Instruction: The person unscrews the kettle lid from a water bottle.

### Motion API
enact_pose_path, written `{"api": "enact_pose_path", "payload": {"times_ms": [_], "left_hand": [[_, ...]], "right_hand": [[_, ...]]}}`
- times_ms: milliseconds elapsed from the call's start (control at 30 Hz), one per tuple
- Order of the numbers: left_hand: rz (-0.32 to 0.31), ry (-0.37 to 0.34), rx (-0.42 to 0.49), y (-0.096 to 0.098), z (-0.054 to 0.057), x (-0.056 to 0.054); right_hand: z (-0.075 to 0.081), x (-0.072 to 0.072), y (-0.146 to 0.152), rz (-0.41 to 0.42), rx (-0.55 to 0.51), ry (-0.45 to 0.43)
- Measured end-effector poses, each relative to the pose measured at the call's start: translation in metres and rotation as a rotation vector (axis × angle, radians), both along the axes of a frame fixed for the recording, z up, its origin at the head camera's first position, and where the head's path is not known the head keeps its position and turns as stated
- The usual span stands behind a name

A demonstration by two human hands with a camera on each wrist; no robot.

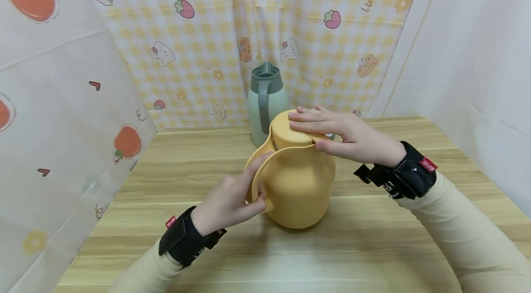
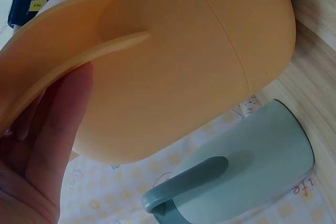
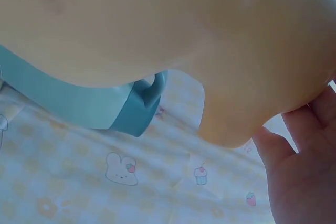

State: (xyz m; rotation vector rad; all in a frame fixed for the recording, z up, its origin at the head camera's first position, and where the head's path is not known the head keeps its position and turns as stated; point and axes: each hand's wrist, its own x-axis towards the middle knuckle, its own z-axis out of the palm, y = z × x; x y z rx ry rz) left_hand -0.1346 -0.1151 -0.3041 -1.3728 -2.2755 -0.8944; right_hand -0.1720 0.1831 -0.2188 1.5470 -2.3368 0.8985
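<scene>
A yellow thermos jug [image 1: 300, 184] stands upright on the wooden table in the head view. My left hand [image 1: 234, 194] grips its loop handle [image 2: 79, 59], fingers curled through and round it. On top, a round yellow lid [image 1: 283, 128] sits in the jug's mouth. My right hand [image 1: 350, 132] lies over the lid, its fingers stretched straight across the top and the thumb beside the spout-side rim. The right wrist view shows that hand's fingers [image 3: 302, 129] against the top of the jug, close to the spout [image 3: 226, 124].
Behind the yellow jug stands a pale green thermos jug [image 1: 279, 104] with a darker handle and an uncovered mouth. The wooden table [image 1: 186, 159] ends at a yellow checked curtain [image 1: 199, 58] at the back. White cloth [image 1: 469, 58] hangs on both sides.
</scene>
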Motion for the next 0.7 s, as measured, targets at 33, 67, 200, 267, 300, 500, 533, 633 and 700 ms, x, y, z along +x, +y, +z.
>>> {"api": "enact_pose_path", "payload": {"times_ms": [33,67,200,267,300,500,533,633,700], "left_hand": [[0.003,0.0,-0.005,0.0,0.0,0.0],[0.003,0.0,-0.007,0.0,0.0,0.0],[0.004,-0.013,-0.015,0.001,0.001,-0.001],[0.009,-0.014,-0.018,0.001,0.002,-0.002],[0.011,-0.012,-0.02,0.001,0.002,-0.002],[0.009,-0.004,-0.019,0.002,0.001,-0.002],[0.007,-0.002,-0.015,0.002,0.0,-0.002],[0.017,0.004,-0.007,0.002,-0.001,-0.001],[0.021,0.003,-0.002,0.002,-0.002,0.0]], "right_hand": [[-0.001,0.001,0.001,-0.006,-0.002,0.003],[-0.002,0.002,0.002,-0.011,-0.003,0.008],[-0.004,0.004,0.004,-0.032,-0.014,0.02],[-0.003,0.005,0.004,-0.049,-0.013,0.01],[-0.001,0.006,0.003,-0.068,-0.008,0.004],[0.025,0.019,-0.018,-0.369,0.136,-0.027],[0.029,0.02,-0.024,-0.423,0.17,-0.018],[0.036,0.021,-0.038,-0.513,0.251,0.05],[0.037,0.02,-0.043,-0.517,0.264,0.081]]}}
